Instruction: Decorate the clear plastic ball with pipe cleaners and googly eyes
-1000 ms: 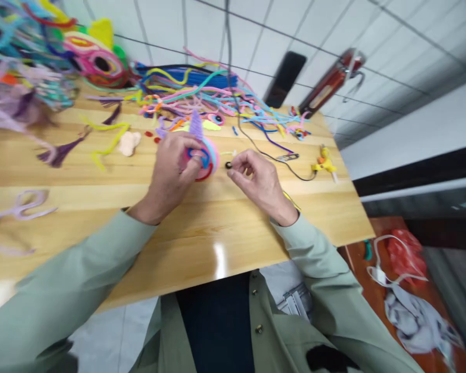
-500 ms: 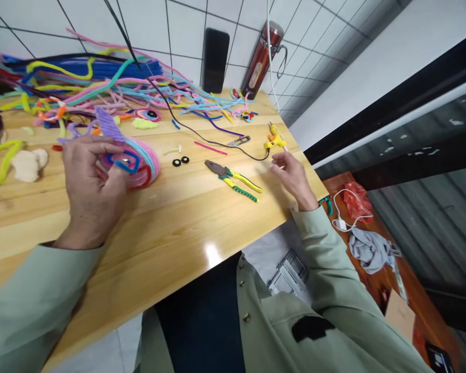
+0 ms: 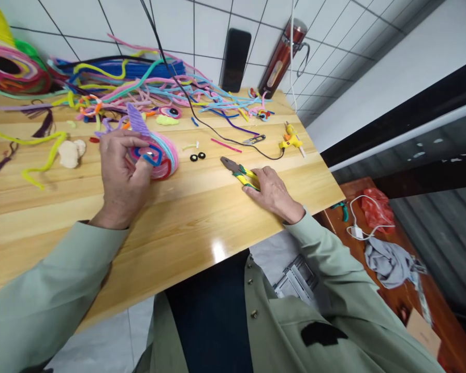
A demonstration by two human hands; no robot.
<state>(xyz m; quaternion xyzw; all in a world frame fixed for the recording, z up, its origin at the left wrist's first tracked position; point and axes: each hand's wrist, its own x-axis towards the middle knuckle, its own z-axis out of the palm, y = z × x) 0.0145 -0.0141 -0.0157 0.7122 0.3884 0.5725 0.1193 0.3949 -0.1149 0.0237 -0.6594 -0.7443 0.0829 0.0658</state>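
Note:
My left hand (image 3: 123, 173) is closed on a round pipe-cleaner figure (image 3: 170, 155), thumb and fingers at its near face. Pink, light blue and red coils make up the figure, with a purple ribbed point on top and a bent blue pipe-cleaner loop (image 3: 155, 155) at the thumb. Over at the right, my right hand (image 3: 274, 192) grips the yellow-and-green handles of a pair of pliers (image 3: 233, 167). The pliers lie on the table, jaws pointing away to the left. Two small black rings (image 3: 194, 157) sit between the figure and the pliers.
A yellow glue gun (image 3: 291, 139) with a black cord rests near the right edge, beside small thread snips (image 3: 255, 139). Heaped pipe cleaners (image 3: 120, 77) line the wall. A phone (image 3: 236, 59) and a red flask (image 3: 283, 57) stand at the back. Another coiled figure (image 3: 15, 65) is far left.
My right hand has come from beside the glue gun down to the pliers and taken hold of their handles. My left hand still holds the figure. The view has shifted left.

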